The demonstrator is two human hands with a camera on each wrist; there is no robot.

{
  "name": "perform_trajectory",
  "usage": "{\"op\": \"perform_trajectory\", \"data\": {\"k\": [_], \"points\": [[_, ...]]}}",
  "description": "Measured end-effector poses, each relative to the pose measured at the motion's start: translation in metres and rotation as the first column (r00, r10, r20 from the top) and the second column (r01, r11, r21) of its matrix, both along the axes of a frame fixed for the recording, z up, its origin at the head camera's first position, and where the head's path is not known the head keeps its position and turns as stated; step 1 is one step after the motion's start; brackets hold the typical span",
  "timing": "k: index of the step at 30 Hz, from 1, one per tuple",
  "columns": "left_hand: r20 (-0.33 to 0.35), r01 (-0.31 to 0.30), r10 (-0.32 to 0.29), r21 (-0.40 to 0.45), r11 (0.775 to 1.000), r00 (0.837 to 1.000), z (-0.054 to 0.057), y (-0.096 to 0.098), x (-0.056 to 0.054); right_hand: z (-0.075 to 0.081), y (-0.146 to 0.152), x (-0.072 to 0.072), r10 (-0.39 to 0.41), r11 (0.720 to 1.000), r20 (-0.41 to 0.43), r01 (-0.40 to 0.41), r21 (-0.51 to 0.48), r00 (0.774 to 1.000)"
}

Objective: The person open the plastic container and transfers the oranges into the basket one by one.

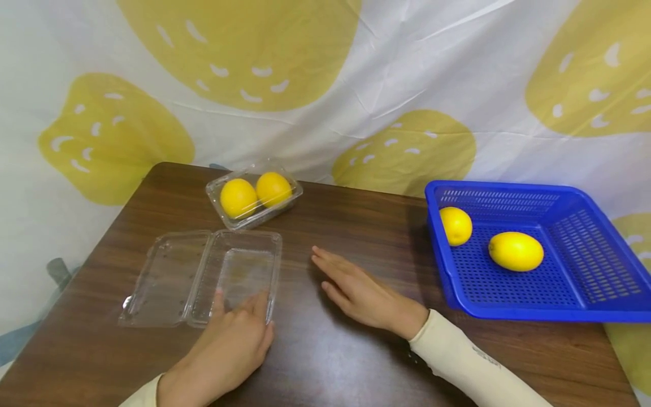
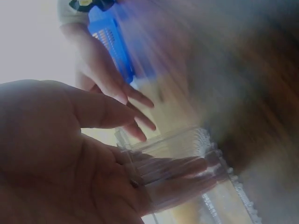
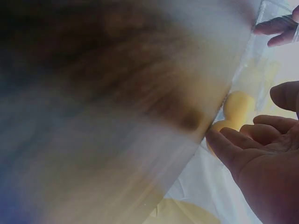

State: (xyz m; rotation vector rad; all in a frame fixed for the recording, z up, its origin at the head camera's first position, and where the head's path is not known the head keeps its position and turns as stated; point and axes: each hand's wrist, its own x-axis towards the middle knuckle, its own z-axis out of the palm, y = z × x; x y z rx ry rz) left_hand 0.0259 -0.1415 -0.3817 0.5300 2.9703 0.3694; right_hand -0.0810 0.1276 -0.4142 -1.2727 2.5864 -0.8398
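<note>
A clear plastic clamshell box (image 1: 249, 271) lies unfolded on the table, its lid (image 1: 170, 277) flat to the left. My left hand (image 1: 229, 342) is at the box's near right corner, fingers extended over it. In the left wrist view, the straight fingers (image 2: 182, 179) show through the clear plastic, the thumb apart from them. To the right of the box, my right hand (image 1: 361, 297) is low over the table, fingers straight and holding nothing. Beyond the open box stands a second clear box (image 1: 229, 220) with two yellow lemons (image 1: 238, 198) inside.
A blue plastic basket (image 1: 508, 311) stands at the right of the brown wooden table (image 1: 351, 362). Two lemons (image 1: 516, 251) lie in it, one against its left wall. Behind the table hangs a white cloth (image 1: 396, 56) printed with yellow lemon shapes.
</note>
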Motion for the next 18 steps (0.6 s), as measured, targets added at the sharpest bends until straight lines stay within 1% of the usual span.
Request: {"op": "perform_trajectory", "data": {"k": [2,6,10,14,16,18], "points": [[-0.004,-0.014,0.014,-0.007,1.000,1.000,0.001,-0.002,-0.001,0.000,0.002,0.001,-0.009,1.000,0.005,0.009,0.003,1.000],[-0.051,-0.040,0.041,0.003,0.999,0.998,0.005,-0.003,-0.003,0.000,0.006,0.001,-0.019,1.000,-0.002,0.019,0.002,1.000],[-0.096,-0.066,0.069,0.035,0.997,0.993,0.014,-0.006,-0.008,0.000,0.009,0.001,-0.031,1.000,-0.001,0.031,0.001,1.000],[-0.122,-0.083,0.092,0.072,0.994,0.988,0.025,-0.011,-0.020,0.001,0.011,0.002,-0.037,0.999,0.016,0.037,0.009,0.999],[-0.138,-0.090,0.102,0.092,0.992,0.985,0.029,-0.014,-0.029,0.002,0.012,0.002,-0.039,0.999,0.025,0.039,0.015,0.999],[-0.150,-0.103,0.118,0.107,0.989,0.982,0.031,-0.016,-0.039,0.001,0.013,0.002,-0.042,0.999,0.033,0.042,0.019,0.999]]}}
